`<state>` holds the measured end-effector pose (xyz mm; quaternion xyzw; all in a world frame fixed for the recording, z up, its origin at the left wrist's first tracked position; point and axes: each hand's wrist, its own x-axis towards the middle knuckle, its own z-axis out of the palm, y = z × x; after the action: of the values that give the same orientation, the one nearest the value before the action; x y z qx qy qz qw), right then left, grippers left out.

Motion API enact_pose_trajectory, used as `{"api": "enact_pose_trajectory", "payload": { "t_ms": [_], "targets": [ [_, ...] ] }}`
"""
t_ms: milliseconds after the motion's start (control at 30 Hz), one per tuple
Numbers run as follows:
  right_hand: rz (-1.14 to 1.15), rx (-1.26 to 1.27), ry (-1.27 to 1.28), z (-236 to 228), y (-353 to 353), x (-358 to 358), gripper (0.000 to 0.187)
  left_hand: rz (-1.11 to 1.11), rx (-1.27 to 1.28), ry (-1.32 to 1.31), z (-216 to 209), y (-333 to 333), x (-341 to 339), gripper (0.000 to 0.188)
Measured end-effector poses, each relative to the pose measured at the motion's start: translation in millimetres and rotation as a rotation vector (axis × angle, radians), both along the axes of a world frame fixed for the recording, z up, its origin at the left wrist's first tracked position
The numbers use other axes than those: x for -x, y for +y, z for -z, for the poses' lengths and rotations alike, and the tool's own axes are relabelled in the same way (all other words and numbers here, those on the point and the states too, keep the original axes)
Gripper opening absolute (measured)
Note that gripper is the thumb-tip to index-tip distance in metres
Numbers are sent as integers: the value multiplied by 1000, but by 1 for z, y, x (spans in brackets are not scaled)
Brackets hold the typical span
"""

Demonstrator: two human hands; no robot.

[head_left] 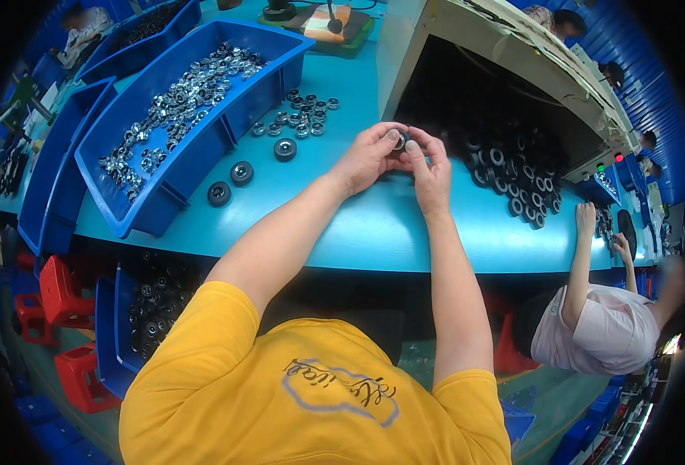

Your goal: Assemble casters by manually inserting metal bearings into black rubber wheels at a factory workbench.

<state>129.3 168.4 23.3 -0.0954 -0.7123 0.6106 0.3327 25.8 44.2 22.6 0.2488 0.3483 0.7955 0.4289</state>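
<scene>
My left hand [364, 160] and my right hand [432, 172] meet above the table, both closed around a small wheel [401, 140]. It has a black tyre and a shiny silver hub; fingers cover much of it. To the left of my hands, three wheels with black tyres, the nearest to them being a wheel [285, 149], lie in a slanting row. Loose chrome hubs [304, 124] are scattered just beyond that row. Right of my right hand spreads a heap of black tyres [524, 182], at the mouth of a beige box-like housing [393, 58].
A long blue bin [226, 124] of chrome hubs stands at left on the turquoise table [335, 232]. Red stools [83, 380] and another blue bin [110, 333] with dark parts sit below the table's left part. A co-worker [598, 322] in a pale shirt works at right.
</scene>
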Motion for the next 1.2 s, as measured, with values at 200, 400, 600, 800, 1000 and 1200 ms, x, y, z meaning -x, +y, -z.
{"api": "enact_pose_trajectory", "payload": {
  "t_ms": [200, 400, 600, 800, 1000, 1200],
  "targets": [
    [-17, 74, -6, 7, 2, 4, 33, 31, 28, 15, 0, -2, -1, 37],
    [-18, 137, 25, -1, -3, 0, 30, 108, -36, -41, 0, -3, 0, 39],
    [11, 54, 39, 0, -1, 2, 31, -19, 132, 145, 1, 1, -4, 34],
    [-73, 82, 56, -5, 1, -4, 33, -174, 185, 270, 0, 3, -7, 32],
    [-99, 216, 50, -15, -4, -9, 28, -342, 251, 488, 15, 7, -7, 28],
    [-119, 261, 43, -2, 0, -9, 22, -299, 271, 447, 12, 6, -9, 27]
  ]
}}
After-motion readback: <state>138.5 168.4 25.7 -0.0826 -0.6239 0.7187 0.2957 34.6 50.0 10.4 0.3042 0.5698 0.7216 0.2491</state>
